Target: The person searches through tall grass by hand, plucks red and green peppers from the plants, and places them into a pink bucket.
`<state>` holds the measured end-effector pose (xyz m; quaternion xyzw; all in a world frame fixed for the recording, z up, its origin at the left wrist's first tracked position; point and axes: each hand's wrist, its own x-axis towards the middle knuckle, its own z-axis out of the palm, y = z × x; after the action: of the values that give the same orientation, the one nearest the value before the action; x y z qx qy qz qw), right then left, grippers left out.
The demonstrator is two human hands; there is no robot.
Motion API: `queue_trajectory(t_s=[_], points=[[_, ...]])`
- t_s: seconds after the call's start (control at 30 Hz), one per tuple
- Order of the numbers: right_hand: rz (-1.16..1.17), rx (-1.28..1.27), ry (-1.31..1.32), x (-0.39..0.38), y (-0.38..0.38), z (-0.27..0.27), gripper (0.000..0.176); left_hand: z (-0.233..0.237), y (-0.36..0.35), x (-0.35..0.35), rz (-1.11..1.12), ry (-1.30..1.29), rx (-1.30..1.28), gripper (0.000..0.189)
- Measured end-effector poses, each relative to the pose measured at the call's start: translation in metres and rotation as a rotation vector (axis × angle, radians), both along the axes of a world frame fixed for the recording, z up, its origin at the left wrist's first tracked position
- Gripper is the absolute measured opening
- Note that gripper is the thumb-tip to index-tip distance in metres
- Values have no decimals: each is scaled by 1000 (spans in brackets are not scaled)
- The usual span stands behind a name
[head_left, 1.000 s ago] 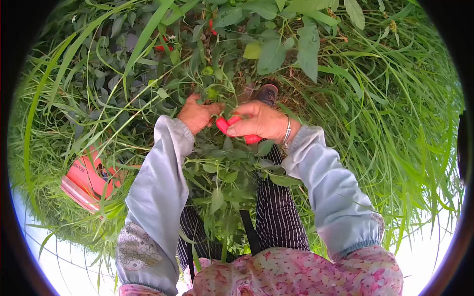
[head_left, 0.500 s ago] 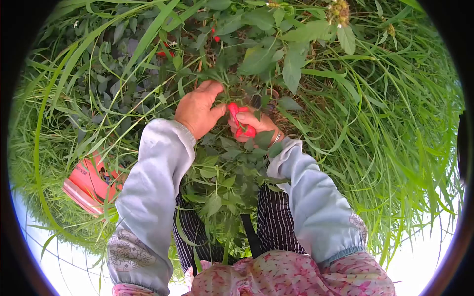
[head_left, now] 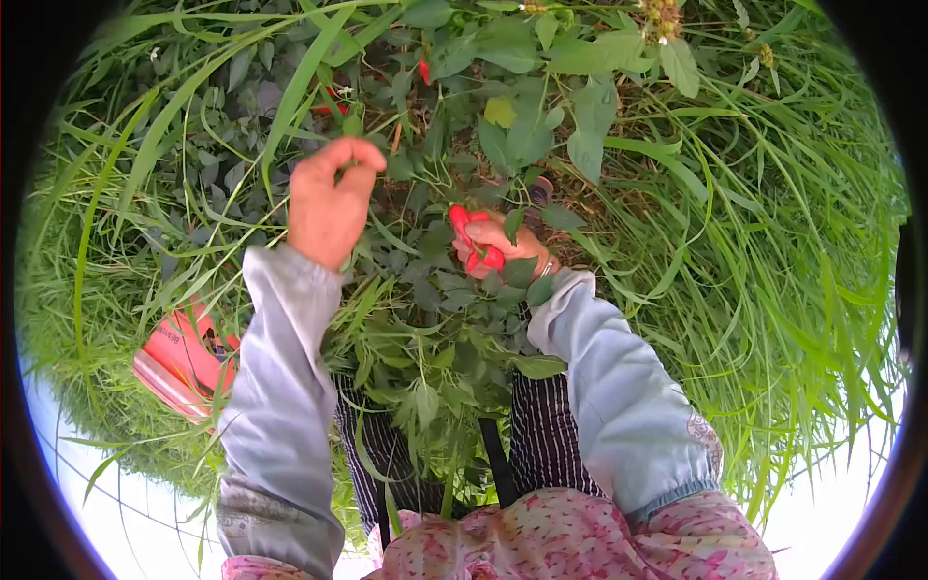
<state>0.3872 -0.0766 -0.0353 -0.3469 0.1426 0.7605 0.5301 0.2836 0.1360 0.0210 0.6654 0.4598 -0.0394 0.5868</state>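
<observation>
My right hand point(head_left: 507, 247) is closed around several red chili peppers point(head_left: 462, 220), which stick out past the thumb and fingers. Leaves cover part of its wrist. To the left, my left hand point(head_left: 332, 205) hovers over the foliage with its fingers loosely curled. A gap shows between thumb and forefinger, and nothing is visible in it. Beyond that hand, a red pepper point(head_left: 332, 109) shows among the leaves, partly hidden. Another small red pepper point(head_left: 423, 72) hangs farther up. Leafy pepper plants point(head_left: 425, 290) surround both hands.
A red container with dark lettering point(head_left: 179, 358) lies in the grass on the left, partly behind my left sleeve. Tall grass point(head_left: 735, 261) fills the right side. Broad leaves point(head_left: 585, 116) overhang at the top. My striped trouser legs point(head_left: 546, 430) stand among the stems.
My left hand has moved left and slightly up, away from my right hand and the stems beside it. The right hand stays nearly in place with the peppers.
</observation>
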Motion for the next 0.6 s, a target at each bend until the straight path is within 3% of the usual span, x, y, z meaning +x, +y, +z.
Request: queue_trajectory(t_s=[0.03, 0.1, 0.17, 0.23, 0.27, 0.37, 0.4, 0.5, 0.53, 0.6], points=[[2, 11, 24, 0, 0, -2, 29, -9, 11, 16, -84, -73, 132, 16], [4, 26, 76, -1, -1, -8, 28, -11, 15, 58, -359, 52, 148, 18], [-54, 11, 102, -4, 1, -4, 28, -52, 7, 72, -790, 334, 343, 26], [-139, -20, 86, -8, 1, 6, 29, -58, 3, 85, -1022, 448, 247, 29], [-153, -84, -45, -9, 4, 12, 30, -56, 2, 88, -1139, 501, 201, 31], [-182, -99, 91, -2, -11, 8, 29, -41, 4, 85, -1066, 474, 271, 39], [-351, 134, 285, -4, -13, 2, 29, -27, 1, 82, -974, 462, 307, 38], [-367, -68, 157, 4, -37, -4, 27, -39, 7, 43, -646, 134, 162, 33], [-392, -131, 92, 3, -41, 0, 26, -13, -1, 48, -635, 278, 137, 29], [-377, -101, 136, 11, -47, 2, 24, -22, -13, 25, -398, -5, -15, 29]])
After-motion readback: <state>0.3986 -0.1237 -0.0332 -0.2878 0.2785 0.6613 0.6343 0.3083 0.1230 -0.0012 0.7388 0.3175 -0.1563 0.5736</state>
